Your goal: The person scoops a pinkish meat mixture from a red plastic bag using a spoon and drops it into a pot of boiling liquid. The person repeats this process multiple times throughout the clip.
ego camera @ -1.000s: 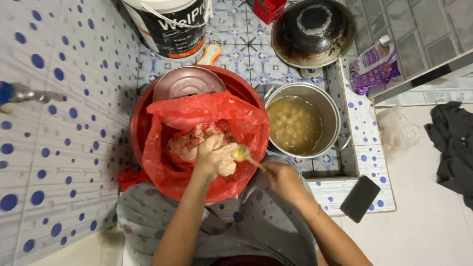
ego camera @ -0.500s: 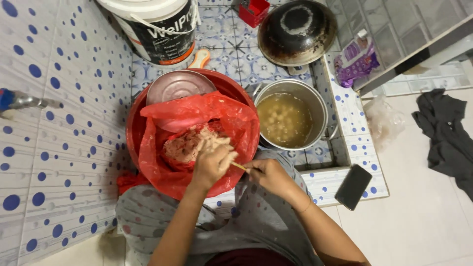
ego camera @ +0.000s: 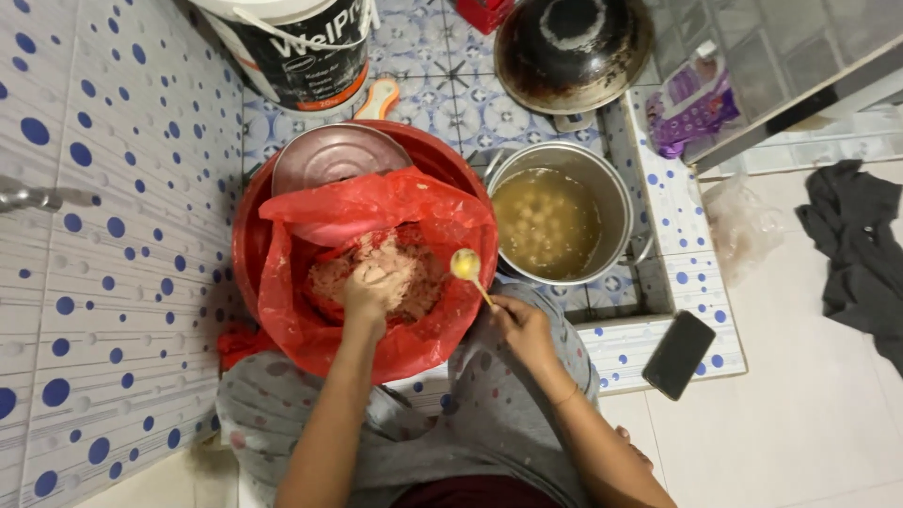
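A red basin lined with a red plastic bag holds pale pinkish minced paste. My left hand is pressed into the paste, fingers curled in it. My right hand grips a small spoon whose bowl carries a yellowish lump, held between the basin and a steel pot. The pot holds cloudy broth with several pale balls floating in it.
A metal lid rests at the basin's back. Behind stand a white and black bucket and a dark wok. A purple packet, a black phone, a dark cloth and a wall tap are around.
My right hand with the spoon has drawn away from my left hand toward the pot. My left hand has sunk back into the paste.
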